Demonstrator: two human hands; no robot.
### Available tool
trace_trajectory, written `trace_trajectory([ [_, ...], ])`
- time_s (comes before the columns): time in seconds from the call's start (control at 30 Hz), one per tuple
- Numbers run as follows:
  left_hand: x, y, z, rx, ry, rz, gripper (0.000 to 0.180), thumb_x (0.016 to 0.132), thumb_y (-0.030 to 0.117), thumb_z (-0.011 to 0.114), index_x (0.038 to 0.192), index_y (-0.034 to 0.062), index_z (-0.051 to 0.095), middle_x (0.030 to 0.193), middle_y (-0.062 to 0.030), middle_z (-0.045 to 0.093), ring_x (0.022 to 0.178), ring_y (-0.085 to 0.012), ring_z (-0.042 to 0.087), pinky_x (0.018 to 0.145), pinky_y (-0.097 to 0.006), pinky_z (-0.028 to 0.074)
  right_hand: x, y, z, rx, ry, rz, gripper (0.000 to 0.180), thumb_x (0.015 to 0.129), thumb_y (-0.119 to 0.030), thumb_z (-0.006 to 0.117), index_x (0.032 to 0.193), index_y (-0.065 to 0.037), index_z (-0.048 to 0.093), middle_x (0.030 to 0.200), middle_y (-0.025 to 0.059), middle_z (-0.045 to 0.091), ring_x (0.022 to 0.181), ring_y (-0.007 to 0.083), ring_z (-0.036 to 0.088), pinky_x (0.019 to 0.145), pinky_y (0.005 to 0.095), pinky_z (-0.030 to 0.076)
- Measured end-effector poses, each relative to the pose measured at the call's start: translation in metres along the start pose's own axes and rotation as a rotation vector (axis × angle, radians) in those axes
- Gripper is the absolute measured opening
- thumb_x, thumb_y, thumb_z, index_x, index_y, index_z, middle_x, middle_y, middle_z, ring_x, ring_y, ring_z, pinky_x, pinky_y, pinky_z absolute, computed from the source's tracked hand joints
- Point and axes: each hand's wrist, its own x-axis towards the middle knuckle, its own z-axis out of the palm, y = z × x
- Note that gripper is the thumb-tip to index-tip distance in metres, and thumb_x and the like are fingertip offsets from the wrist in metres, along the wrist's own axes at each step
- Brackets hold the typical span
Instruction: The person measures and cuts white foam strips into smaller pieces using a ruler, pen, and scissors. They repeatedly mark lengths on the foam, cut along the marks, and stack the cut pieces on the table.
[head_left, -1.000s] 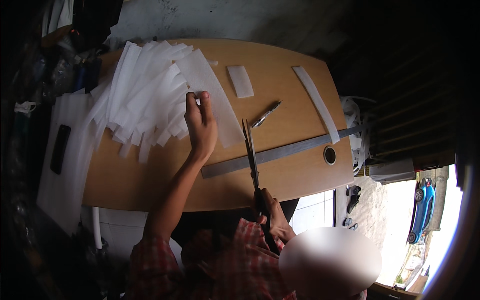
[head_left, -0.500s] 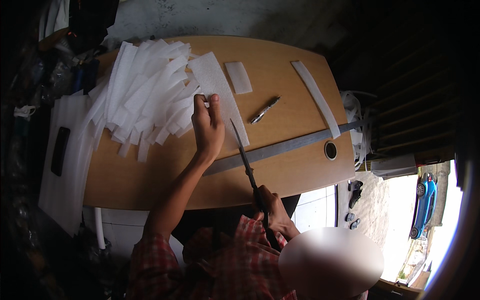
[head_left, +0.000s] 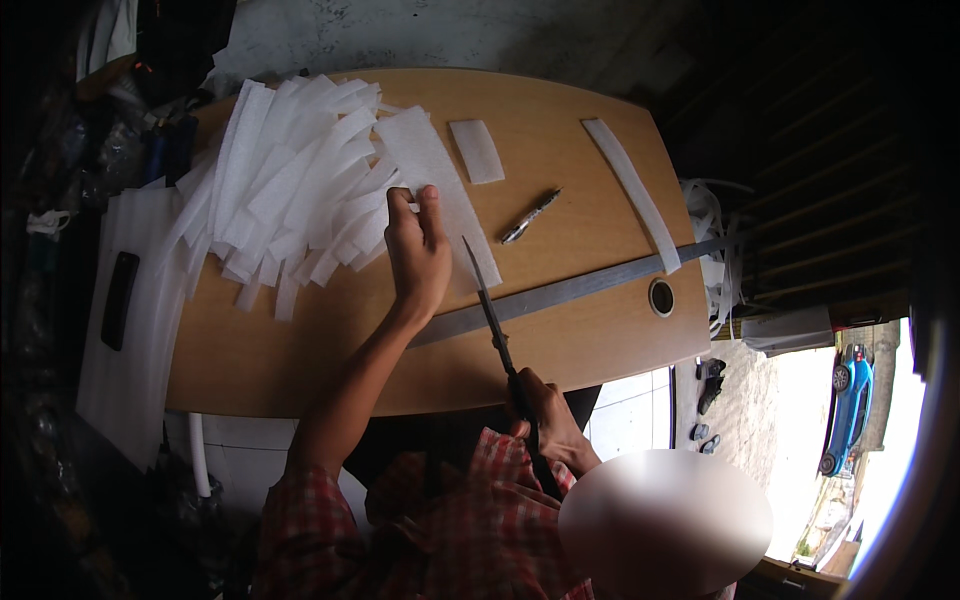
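Note:
My left hand (head_left: pixel 417 250) is closed, thumb up, on the left edge of a wide white foam strip (head_left: pixel 440 165) held above the table. In my right hand (head_left: pixel 548 415), near the table's front edge, is a pair of long dark scissors (head_left: pixel 494 322). Their tip points away from me and lies over the lower part of the strip. Only one blade shows plainly; whether the other is under the foam I cannot tell. Left of the strip spreads a big pile of cut white foam strips (head_left: pixel 300 180).
On the wooden table (head_left: pixel 560 340) lie a long metal ruler (head_left: pixel 590 285), a pen (head_left: pixel 531 216), a small foam piece (head_left: pixel 477 152) and a narrow foam strip (head_left: pixel 632 195). A dark phone (head_left: pixel 120 300) rests on foam sheets (head_left: pixel 150 370) at the left. A round cable hole (head_left: pixel 661 297) is near the right edge.
The view has shifted very slightly. Both hands, the scissors and the foam strip keep nearly the same places.

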Motion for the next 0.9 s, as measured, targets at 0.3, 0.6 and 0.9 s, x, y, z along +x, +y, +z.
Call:
trace_trajectory([
  [0.3, -0.001, -0.015, 0.009, -0.023, 0.019, 0.208, 0.031, 0.104, 0.026, 0.046, 0.086, 0.0017, 0.039, 0.058, -0.0076, 0.039, 0.054, -0.0153, 0.037, 0.052, -0.034, 0.036, 0.001, -0.003, 0.001, 0.046, 0.036, 0.019, 0.078, 0.068, -0.075, 0.067, 0.082, -0.001, 0.048, 0.062, 0.0072, 0.052, 0.056, 0.0177, 0.050, 0.052, 0.0318, 0.040],
  [0.6, -0.005, -0.009, 0.007, -0.081, -0.059, 0.091, 0.032, 0.104, 0.028, 0.046, 0.085, 0.0025, 0.039, 0.065, -0.0004, 0.033, 0.062, -0.0105, 0.031, 0.057, -0.029, 0.032, 0.000, 0.002, 0.004, 0.048, 0.144, 0.009, 0.078, 0.066, -0.076, 0.070, 0.077, -0.002, 0.051, 0.061, 0.0023, 0.053, 0.056, 0.0088, 0.050, 0.050, 0.0266, 0.038],
  [0.9, -0.012, -0.008, 0.011, -0.053, -0.092, 0.075, 0.031, 0.104, 0.025, 0.045, 0.085, 0.0014, 0.040, 0.072, -0.0071, 0.041, 0.068, -0.0160, 0.037, 0.067, -0.033, 0.039, 0.005, 0.006, 0.009, 0.040, 0.222, -0.050, 0.067, 0.070, -0.062, 0.077, 0.079, -0.001, 0.052, 0.057, 0.0086, 0.049, 0.050, 0.0169, 0.047, 0.050, 0.0327, 0.041],
])
